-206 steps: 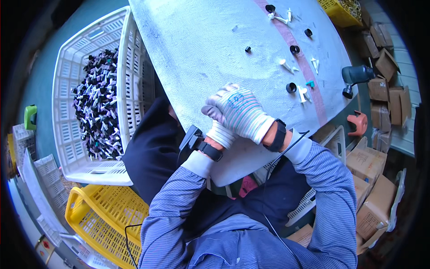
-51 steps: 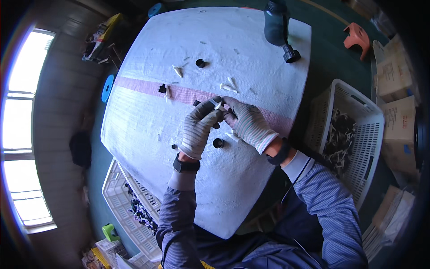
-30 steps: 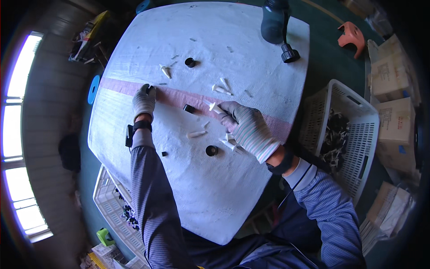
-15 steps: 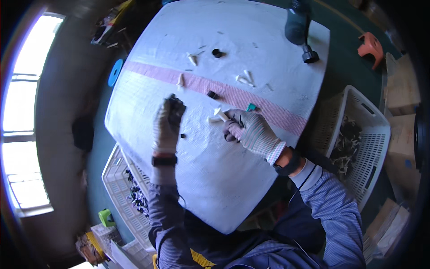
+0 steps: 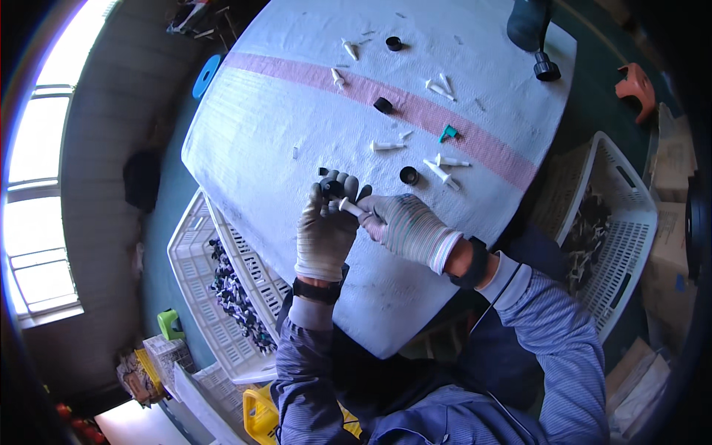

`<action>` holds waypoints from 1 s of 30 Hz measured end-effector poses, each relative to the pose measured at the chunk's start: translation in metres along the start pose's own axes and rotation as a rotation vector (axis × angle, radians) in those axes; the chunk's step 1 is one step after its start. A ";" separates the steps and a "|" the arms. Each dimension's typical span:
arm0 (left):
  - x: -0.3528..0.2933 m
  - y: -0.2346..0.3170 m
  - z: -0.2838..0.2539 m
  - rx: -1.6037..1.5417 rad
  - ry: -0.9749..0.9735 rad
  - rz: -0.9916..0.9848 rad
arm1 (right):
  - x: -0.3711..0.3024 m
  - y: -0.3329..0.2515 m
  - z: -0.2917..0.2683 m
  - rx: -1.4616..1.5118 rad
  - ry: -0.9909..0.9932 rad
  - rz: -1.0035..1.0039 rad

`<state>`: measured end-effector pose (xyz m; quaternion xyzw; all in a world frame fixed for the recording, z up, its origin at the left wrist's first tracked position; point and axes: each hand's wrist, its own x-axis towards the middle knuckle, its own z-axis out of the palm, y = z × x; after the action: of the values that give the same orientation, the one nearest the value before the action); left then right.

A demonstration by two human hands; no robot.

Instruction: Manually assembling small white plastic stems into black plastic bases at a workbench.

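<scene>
My left hand (image 5: pixel 325 231), in a striped knit glove with a dark palm, is closed around a small black cap (image 5: pixel 331 190). In my right hand (image 5: pixel 411 228), also gloved, a white tapered plastic nozzle (image 5: pixel 351 208) is pinched between thumb and fingers. Its tip end points at the cap; whether the two touch I cannot tell. Just beyond my hands lie a black ring-shaped cap (image 5: pixel 409 176), a pair of white nozzles (image 5: pixel 443 173) and another white nozzle (image 5: pixel 388 146). A small black piece (image 5: pixel 322 171) is beside my left fingertips.
Farther off on the white-covered table (image 5: pixel 252 126) are more nozzles, black caps (image 5: pixel 383 105), a green piece (image 5: pixel 448 133) and a dark bottle (image 5: pixel 528 26). A crate (image 5: pixel 194 245) of dark parts stands at left, another crate (image 5: pixel 627 245) of mixed parts at right.
My hands have come together, the left one moving right and the right one slightly down. White nozzles and a black cap now lie on the table beyond them. The view has shifted.
</scene>
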<state>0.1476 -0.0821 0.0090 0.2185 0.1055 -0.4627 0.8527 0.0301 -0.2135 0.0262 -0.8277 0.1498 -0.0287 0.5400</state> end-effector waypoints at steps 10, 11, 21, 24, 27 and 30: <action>-0.006 -0.001 -0.017 0.196 -0.063 0.068 | 0.008 -0.007 0.012 0.113 -0.069 0.145; -0.006 -0.001 -0.018 0.161 -0.091 0.066 | 0.009 -0.007 0.013 0.122 -0.062 0.150; -0.013 -0.019 -0.010 0.467 -0.063 0.214 | 0.004 0.008 0.024 -0.064 0.092 -0.012; -0.019 -0.022 -0.002 0.620 -0.201 0.299 | -0.001 0.011 0.028 -0.043 0.131 0.000; -0.025 -0.027 0.001 0.726 -0.200 0.370 | -0.008 0.014 0.029 0.003 0.130 -0.105; -0.023 -0.029 -0.005 0.817 -0.148 0.413 | -0.010 0.012 0.030 0.022 0.193 -0.171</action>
<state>0.1108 -0.0761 0.0055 0.5192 -0.1923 -0.3011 0.7764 0.0239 -0.1882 0.0037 -0.8249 0.1296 -0.1558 0.5276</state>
